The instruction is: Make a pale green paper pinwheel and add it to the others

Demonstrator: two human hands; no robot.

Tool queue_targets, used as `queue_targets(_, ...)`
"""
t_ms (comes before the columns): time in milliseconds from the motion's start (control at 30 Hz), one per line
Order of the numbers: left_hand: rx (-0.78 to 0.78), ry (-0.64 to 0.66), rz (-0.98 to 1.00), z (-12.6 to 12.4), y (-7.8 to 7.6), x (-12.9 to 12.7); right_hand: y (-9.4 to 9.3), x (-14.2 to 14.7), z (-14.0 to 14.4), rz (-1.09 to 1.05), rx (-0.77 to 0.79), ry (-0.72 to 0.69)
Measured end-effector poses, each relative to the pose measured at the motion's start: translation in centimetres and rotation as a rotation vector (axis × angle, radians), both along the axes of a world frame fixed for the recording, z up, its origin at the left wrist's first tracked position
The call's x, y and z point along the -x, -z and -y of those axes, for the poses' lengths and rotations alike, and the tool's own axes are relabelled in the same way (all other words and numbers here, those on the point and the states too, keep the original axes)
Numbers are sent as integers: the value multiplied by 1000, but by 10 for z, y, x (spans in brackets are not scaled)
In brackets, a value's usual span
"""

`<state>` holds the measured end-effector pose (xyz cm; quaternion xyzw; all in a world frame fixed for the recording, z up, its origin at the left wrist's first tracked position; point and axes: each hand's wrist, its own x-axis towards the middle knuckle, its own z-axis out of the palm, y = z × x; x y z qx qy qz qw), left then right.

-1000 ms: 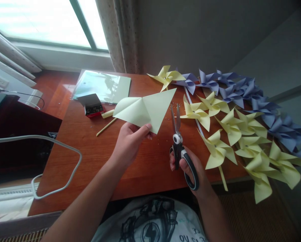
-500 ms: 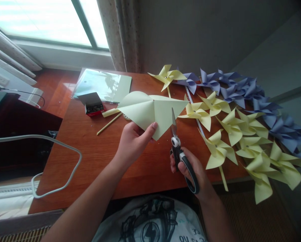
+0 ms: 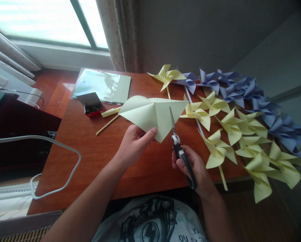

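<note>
Left hand (image 3: 134, 144) pinches the folded pale yellow paper (image 3: 153, 114) at its lower edge, thumb on top, fingers closed on it. Paper held above the wooden surface (image 3: 95, 158), long axis left to right, one corner pointing right toward the yellow pinwheels (image 3: 231, 134), lower corner pointing at the person.

Right hand (image 3: 193, 166) grips the scissors (image 3: 178, 148), fingers closed through the black handles. Blades point up and away, slightly left, nearly closed, lying against the paper's lower right edge.

Purple pinwheels (image 3: 241, 89) along the far right. Box of pins (image 3: 91, 104) and plastic sleeve (image 3: 102, 85) far left.
</note>
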<state>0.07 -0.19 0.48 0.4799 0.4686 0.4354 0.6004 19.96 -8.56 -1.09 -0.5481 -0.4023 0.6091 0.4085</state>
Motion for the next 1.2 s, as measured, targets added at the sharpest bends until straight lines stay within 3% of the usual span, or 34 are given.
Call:
queue_targets(133, -57, 50, -81, 1, -2, 0, -2, -1, -2, -9, 5, 12)
queue_targets(267, -19, 52, -83, 1, -1, -1, -3, -2, -2, -18, 1, 33)
queue_targets(467, 16, -107, 95, -1, 4, 0, -5, 1, 3, -65, 23, -45)
queue_targets(733, -57, -244, -56, 0, -4, -3, -11, 12, 9, -107, 106, -150)
queue_targets(1200, -108, -167, -80, 1, -3, -3, -17, 14, 2, -90, 121, -200)
